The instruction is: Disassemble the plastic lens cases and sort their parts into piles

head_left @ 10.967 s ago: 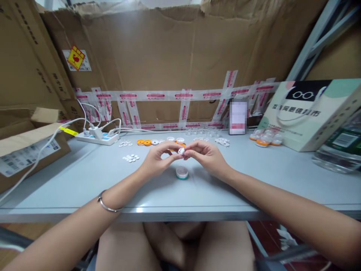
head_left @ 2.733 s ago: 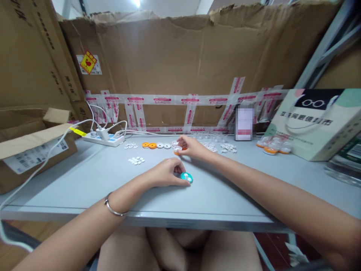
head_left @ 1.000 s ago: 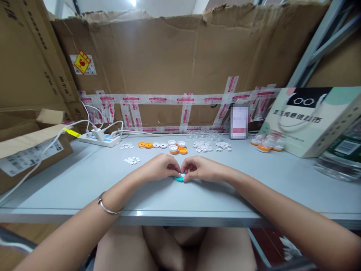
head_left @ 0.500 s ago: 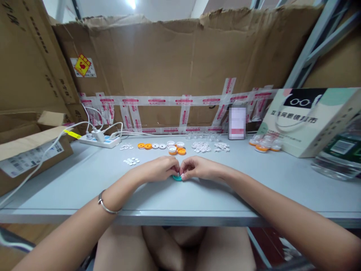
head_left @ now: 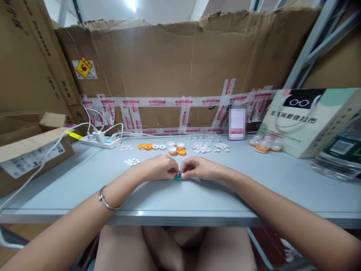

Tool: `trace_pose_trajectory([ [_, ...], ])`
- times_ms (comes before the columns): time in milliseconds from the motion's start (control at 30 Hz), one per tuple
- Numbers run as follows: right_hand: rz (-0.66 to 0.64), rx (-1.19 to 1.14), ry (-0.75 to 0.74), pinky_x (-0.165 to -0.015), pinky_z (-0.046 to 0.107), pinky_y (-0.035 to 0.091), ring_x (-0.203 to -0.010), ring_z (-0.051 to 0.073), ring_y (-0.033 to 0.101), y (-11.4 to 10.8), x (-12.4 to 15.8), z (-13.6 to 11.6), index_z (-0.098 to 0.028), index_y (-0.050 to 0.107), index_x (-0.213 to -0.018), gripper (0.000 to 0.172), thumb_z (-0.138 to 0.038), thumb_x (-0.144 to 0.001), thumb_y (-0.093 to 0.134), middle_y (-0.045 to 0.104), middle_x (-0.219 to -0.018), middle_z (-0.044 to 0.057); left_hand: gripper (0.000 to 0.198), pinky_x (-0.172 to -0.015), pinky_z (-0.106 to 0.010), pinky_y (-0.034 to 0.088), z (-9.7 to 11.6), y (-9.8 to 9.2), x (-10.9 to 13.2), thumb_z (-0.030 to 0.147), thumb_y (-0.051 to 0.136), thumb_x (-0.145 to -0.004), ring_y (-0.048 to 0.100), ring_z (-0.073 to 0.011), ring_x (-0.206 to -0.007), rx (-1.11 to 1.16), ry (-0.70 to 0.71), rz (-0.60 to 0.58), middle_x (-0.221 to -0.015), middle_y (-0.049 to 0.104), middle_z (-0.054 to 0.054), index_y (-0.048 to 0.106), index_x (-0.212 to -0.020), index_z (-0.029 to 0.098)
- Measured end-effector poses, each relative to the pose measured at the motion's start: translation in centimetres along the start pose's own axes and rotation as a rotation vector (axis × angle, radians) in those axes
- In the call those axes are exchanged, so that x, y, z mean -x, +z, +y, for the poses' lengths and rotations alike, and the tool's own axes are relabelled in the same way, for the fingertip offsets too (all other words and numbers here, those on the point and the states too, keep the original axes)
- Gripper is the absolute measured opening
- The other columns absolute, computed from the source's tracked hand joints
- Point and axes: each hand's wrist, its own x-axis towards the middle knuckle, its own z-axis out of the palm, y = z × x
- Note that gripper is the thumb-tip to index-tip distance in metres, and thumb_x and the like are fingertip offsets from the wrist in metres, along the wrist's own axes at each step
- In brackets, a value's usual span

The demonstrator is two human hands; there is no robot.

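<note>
Right hand [head_left: 199, 168] now at teal disc [head_left: 178, 177]

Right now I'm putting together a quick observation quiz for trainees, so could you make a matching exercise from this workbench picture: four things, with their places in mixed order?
Things
1. Teal disc
2. Power strip
3. Paper bag
4. Phone

Places
A. Upright at the back, right of centre
B. Rear left, white and blue
C. Right side, with a black panel
D. Between the left hand and right hand

Pairs: 1-D, 2-B, 3-C, 4-A
</note>
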Motion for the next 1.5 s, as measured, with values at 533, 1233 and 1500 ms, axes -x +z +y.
trace_pose_trajectory([
  [533,0.175,-0.346,0.045,-0.063,0.025,0.044,-0.058,0.009,0.055,-0.3,-0.1,0.2,-0.012,0.064,-0.070,0.021,-0.027,-0.060,0.074,0.060,-0.059,-0.001,0.012,-0.061,-0.021,0.046,-1.0,0.5,0.2,0.020,0.058,-0.073,0.060,-0.0125,-0.066,0.540,-0.156,0.387,-0.070,0.068,-0.004,0.066,-0.074,0.011],
  [1233,0.237,-0.587,0.085,-0.067,0.022,0.051,-0.061,0.008,0.063,0.3,-0.4,0.4,-0.013,0.062,-0.068,0.025,-0.024,-0.055,0.080,0.067,-0.063,0.000,0.007,-0.058,-0.021,0.048,-0.3,1.3,-0.2,0.018,0.058,-0.069,0.060,-0.0109,-0.060,0.588,-0.222,0.455,-0.065,0.065,-0.003,0.060,-0.068,0.011],
  [1500,0.313,-0.508,0.048,-0.065,0.023,0.049,-0.059,0.008,0.061,0.0,-0.6,0.4,-0.014,0.062,-0.068,0.023,-0.029,-0.059,0.077,0.066,-0.062,0.000,0.012,-0.054,-0.020,0.043,-5.6,-3.1,4.9,0.026,0.054,-0.063,0.060,-0.0141,-0.060,0.228,-0.470,0.216,-0.064,0.065,-0.001,0.060,-0.067,0.015],
])
